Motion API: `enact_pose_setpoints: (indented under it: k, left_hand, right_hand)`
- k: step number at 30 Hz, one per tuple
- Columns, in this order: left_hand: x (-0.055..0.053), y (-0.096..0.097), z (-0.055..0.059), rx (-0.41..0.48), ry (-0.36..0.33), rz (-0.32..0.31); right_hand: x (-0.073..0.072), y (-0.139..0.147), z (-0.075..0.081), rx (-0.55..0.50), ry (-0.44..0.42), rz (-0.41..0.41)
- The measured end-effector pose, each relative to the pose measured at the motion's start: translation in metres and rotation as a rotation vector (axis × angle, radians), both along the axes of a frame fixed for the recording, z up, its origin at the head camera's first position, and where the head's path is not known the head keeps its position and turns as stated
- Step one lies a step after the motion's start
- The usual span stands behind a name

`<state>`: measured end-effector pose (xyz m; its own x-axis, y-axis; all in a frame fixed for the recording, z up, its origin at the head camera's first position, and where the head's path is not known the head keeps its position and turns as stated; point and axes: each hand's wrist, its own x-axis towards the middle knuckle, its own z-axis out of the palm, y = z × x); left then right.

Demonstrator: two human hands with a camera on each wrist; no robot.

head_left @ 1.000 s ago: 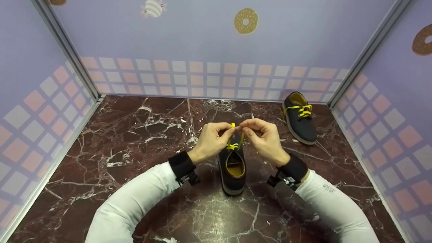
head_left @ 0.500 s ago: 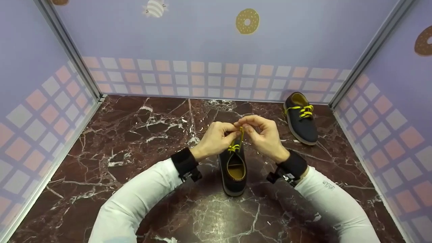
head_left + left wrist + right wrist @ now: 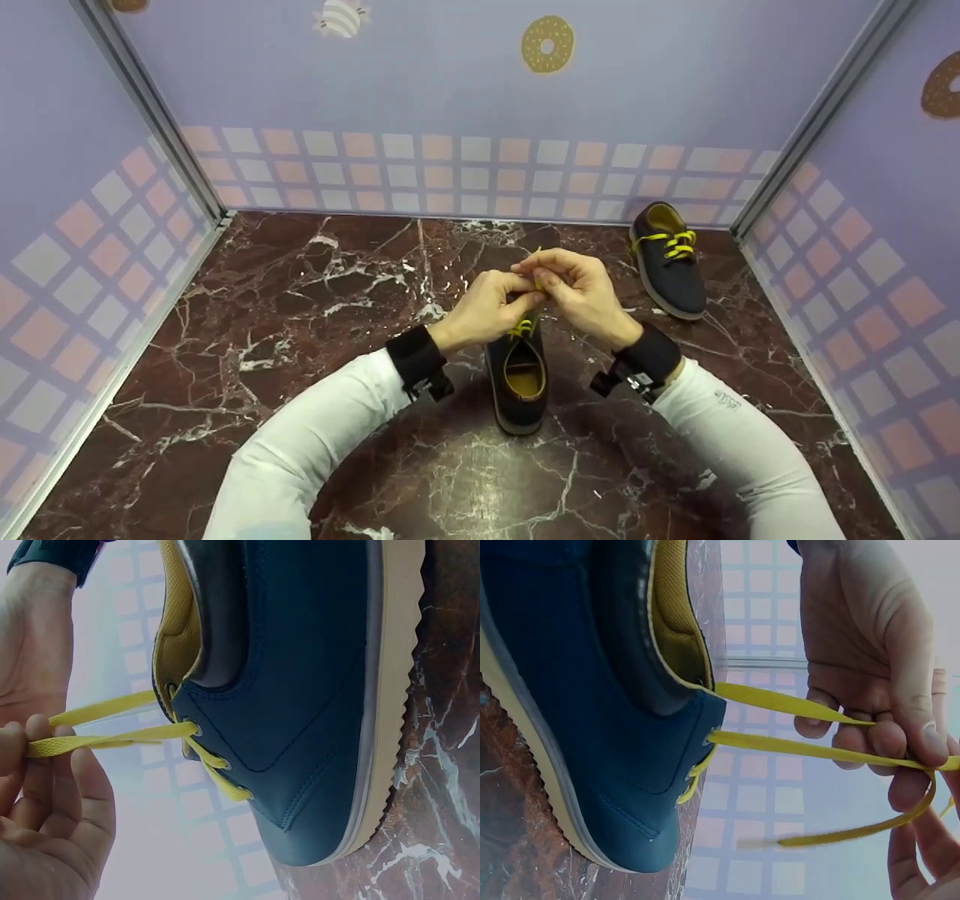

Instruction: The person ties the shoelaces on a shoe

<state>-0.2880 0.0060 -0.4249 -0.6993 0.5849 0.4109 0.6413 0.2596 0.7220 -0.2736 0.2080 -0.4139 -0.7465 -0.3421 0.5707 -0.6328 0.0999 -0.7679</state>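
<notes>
Below both hands a dark shoe (image 3: 519, 414) stands on its sole, toe pointing away from me, its tan lining showing. From its top eyelets two strands of yellow shoelace (image 3: 802, 748) run taut up to the fingers. My left hand (image 3: 486, 309) pinches the shoelace between thumb and fingers, a loose end curling below it in the right wrist view. My right hand (image 3: 585, 294) meets it fingertip to fingertip and also pinches yellow lace (image 3: 67, 744); its exact grip is partly hidden. A short bit of lace sticks up above the right fingers in the head view.
A matching shoe (image 3: 667, 262) with a tied yellow lace stands at the back right, close to the wall. Lilac panels with pink and white squares (image 3: 435, 176) enclose the dark red marble surface (image 3: 322, 292) at the back and both sides.
Both hands have come together, the left shifting right and the right reaching slightly forward over it. The lace loop that showed above the left fingers is now hidden among the fingers.
</notes>
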Motion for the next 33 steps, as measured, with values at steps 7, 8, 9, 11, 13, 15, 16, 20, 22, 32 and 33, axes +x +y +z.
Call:
enact_pose_setpoints:
  k: [7, 8, 9, 11, 13, 15, 16, 20, 22, 32, 33]
  left_hand:
    - [-0.002, 0.002, -0.003, 0.035, -0.082, 0.032]
    - [-0.002, 0.002, -0.004, 0.042, -0.095, 0.044]
    - [-0.002, 0.001, -0.004, 0.05, -0.107, 0.055]
    - [-0.003, 0.0, -0.005, 0.069, -0.12, 0.074]
    - [-0.005, -0.001, -0.007, 0.093, -0.126, 0.093]
    - [-0.007, -0.003, -0.008, 0.116, -0.134, 0.107]
    - [-0.008, -0.004, -0.008, 0.123, -0.137, 0.117]
    - [-0.01, -0.006, -0.01, 0.135, -0.156, 0.138]
    - [-0.012, -0.007, -0.01, 0.132, -0.161, 0.14]
    - [-0.014, -0.009, -0.009, 0.095, -0.139, 0.175]
    - [-0.014, -0.009, -0.009, 0.092, -0.138, 0.18]
  right_hand:
    - [-0.003, -0.001, 0.003, 0.047, -0.112, 0.027]
    - [-0.003, 0.0, 0.003, 0.051, -0.139, 0.022]
    - [-0.003, 0.001, 0.003, 0.055, -0.168, 0.011]
    - [-0.004, 0.004, 0.001, 0.072, -0.215, -0.027]
    - [-0.004, 0.008, -0.001, 0.09, -0.257, -0.063]
    - [-0.005, 0.012, -0.004, 0.113, -0.291, -0.09]
    - [-0.005, 0.014, -0.006, 0.131, -0.296, -0.104]
    - [-0.006, 0.019, -0.008, 0.209, -0.286, -0.137]
    - [-0.007, 0.02, -0.008, 0.254, -0.261, -0.158]
    - [-0.004, 0.021, -0.01, 0.308, -0.287, -0.192]
    - [-0.004, 0.02, -0.011, 0.307, -0.295, -0.185]
